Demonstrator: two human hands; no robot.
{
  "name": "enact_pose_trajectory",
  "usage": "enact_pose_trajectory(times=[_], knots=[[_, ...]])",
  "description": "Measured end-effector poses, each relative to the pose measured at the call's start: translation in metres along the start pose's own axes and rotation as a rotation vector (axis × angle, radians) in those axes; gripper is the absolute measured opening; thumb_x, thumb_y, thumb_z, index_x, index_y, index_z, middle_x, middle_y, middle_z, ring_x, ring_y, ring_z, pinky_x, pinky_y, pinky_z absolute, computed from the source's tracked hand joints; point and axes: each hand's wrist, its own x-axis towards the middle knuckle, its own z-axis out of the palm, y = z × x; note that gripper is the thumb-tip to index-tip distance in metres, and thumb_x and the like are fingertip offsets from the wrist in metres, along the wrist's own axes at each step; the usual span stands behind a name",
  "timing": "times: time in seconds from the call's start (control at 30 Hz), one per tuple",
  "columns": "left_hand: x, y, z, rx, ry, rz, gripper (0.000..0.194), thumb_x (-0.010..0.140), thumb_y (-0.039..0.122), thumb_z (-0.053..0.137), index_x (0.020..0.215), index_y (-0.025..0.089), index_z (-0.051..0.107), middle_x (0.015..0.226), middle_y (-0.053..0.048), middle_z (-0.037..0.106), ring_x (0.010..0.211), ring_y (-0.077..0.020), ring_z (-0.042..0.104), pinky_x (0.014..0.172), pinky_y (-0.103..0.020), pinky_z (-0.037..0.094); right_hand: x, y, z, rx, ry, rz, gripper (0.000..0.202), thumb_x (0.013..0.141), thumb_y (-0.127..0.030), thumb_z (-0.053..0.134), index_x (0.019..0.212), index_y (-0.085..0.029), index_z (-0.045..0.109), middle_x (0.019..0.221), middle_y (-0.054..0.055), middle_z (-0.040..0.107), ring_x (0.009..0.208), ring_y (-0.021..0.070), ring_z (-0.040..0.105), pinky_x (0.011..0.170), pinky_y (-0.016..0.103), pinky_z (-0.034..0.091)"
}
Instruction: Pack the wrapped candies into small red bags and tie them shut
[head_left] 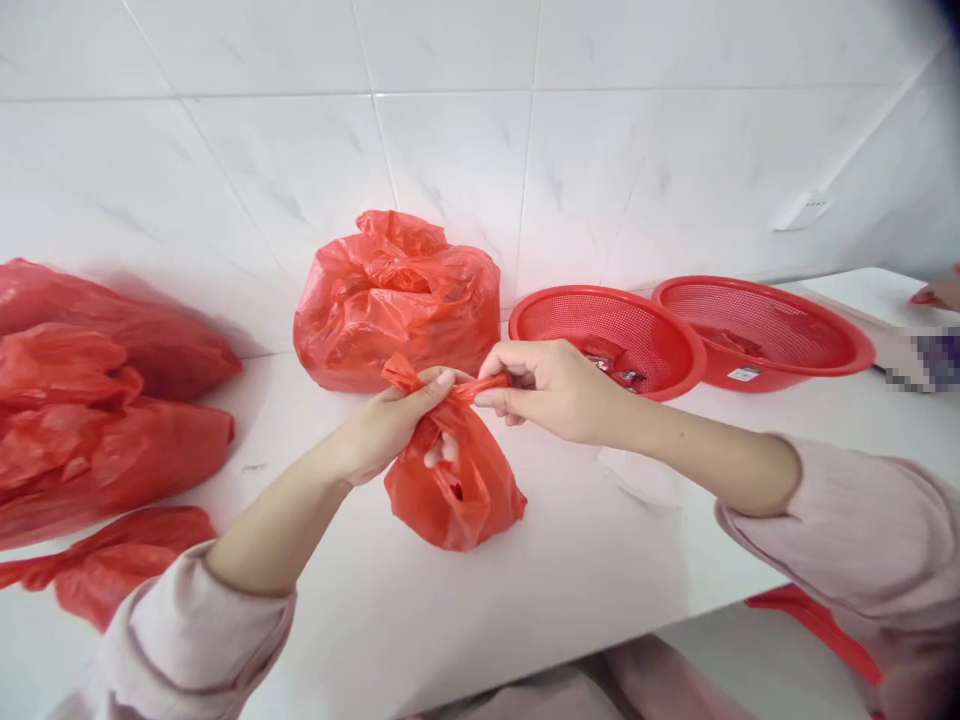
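A small red plastic bag [469, 490] with something inside rests on the white table in front of me. My left hand [394, 420] is closed on the bag's gathered neck, thumb on top and some fingers behind the plastic. A twisted handle of the same bag stretches to the right, pinched between the thumb and fingers of my right hand [544, 390]. The bag's contents are hidden. Right behind my hands sits a large, full red plastic bag [397, 310].
Two red plastic baskets [660, 330] stand by the tiled wall at right; the nearer holds small wrapped items. More red bags [112, 420] are piled at left. The white table [360, 620] ends close to me. Another person's hand [941, 292] shows at far right.
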Motion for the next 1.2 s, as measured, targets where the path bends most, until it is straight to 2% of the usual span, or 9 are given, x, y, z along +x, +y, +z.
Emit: enact_pose_trajectory(times=[0.17,0.3,0.4,0.5,0.63,0.73,0.9,1.03,1.2], knots=[[-0.003,0.004,0.001,0.239,-0.111,0.141,0.026,0.087,0.041,0.06,0.084,0.021,0.075,0.078,-0.006,0.071,0.078,-0.0214,0.066,0.076,-0.035,0.055,-0.014,-0.014,0.001,-0.027,-0.13,-0.091,0.021,0.084,-0.039,0.069,0.08,-0.019,0.064,0.071,-0.002,0.064,0.061,0.0097,0.055,0.056,0.022,0.043],[-0.004,0.006,0.009,0.432,-0.085,0.122,0.018,0.081,0.031,0.061,0.088,0.026,0.077,0.087,-0.004,0.073,0.071,-0.0189,0.062,0.065,-0.031,0.054,0.002,0.007,0.01,0.092,0.041,-0.129,0.023,0.096,-0.038,0.051,0.1,-0.021,0.066,0.097,0.002,0.069,0.088,0.0144,0.063,0.078,0.027,0.049],[-0.002,0.001,0.014,0.513,0.058,0.156,0.019,0.074,0.014,0.052,0.072,0.022,0.069,0.072,0.0,0.066,0.057,-0.0125,0.054,0.052,-0.024,0.045,0.017,0.034,0.026,0.277,-0.003,-0.057,0.029,0.099,-0.038,0.045,0.11,-0.021,0.065,0.11,0.005,0.068,0.106,0.0173,0.062,0.097,0.034,0.046],[0.002,-0.011,0.018,0.678,0.287,0.313,0.024,0.064,0.003,0.043,0.069,0.02,0.058,0.066,0.003,0.059,0.059,-0.0119,0.053,0.054,-0.022,0.042,0.021,0.052,0.038,0.474,0.034,0.0,0.029,0.098,-0.036,0.045,0.109,-0.02,0.066,0.115,0.006,0.068,0.115,0.0178,0.059,0.105,0.036,0.042],[0.003,-0.027,0.02,0.738,0.45,0.568,0.023,0.074,0.002,0.047,0.086,0.018,0.059,0.101,-0.007,0.066,0.092,-0.0186,0.064,0.072,-0.028,0.052,0.014,0.057,0.039,0.639,-0.137,0.048,0.026,0.093,-0.025,0.052,0.116,-0.023,0.064,0.119,0.003,0.067,0.113,0.0157,0.061,0.103,0.034,0.045],[0.002,-0.035,0.019,0.779,0.402,0.674,0.027,0.084,0.008,0.052,0.106,0.018,0.064,0.12,-0.01,0.063,0.11,-0.0205,0.062,0.085,-0.03,0.053,0.007,0.055,0.035,0.534,-0.198,0.032,0.02,0.093,-0.022,0.051,0.108,-0.019,0.065,0.106,0.004,0.069,0.099,0.0154,0.065,0.093,0.033,0.05],[-0.013,-0.065,0.003,0.918,0.33,0.668,0.039,0.095,0.016,0.049,0.133,0.021,0.055,0.125,-0.008,0.066,0.11,-0.0192,0.062,0.092,-0.032,0.052,-0.015,0.059,0.025,0.052,0.027,-0.123,0.021,0.099,-0.031,0.045,0.09,-0.018,0.059,0.084,0.003,0.064,0.078,0.013,0.061,0.074,0.027,0.047],[-0.051,-0.112,-0.024,1.043,0.449,0.538,0.035,0.097,0.021,0.048,0.129,0.026,0.058,0.125,-0.004,0.068,0.12,-0.0239,0.056,0.097,-0.042,0.049,-0.048,0.1,0.008,-0.38,0.136,-0.234,0.022,0.099,-0.028,0.042,0.084,-0.019,0.055,0.079,0.003,0.057,0.069,0.0131,0.052,0.064,0.026,0.04],[-0.09,-0.154,-0.025,0.978,0.447,0.342,0.029,0.097,0.028,0.048,0.122,0.032,0.061,0.122,0.0,0.07,0.126,-0.0254,0.055,0.106,-0.05,0.042,-0.08,0.157,0.008,-0.375,0.092,-0.039,0.025,0.1,-0.029,0.04,0.079,-0.02,0.051,0.075,0.001,0.055,0.065,0.0133,0.051,0.064,0.026,0.041]])
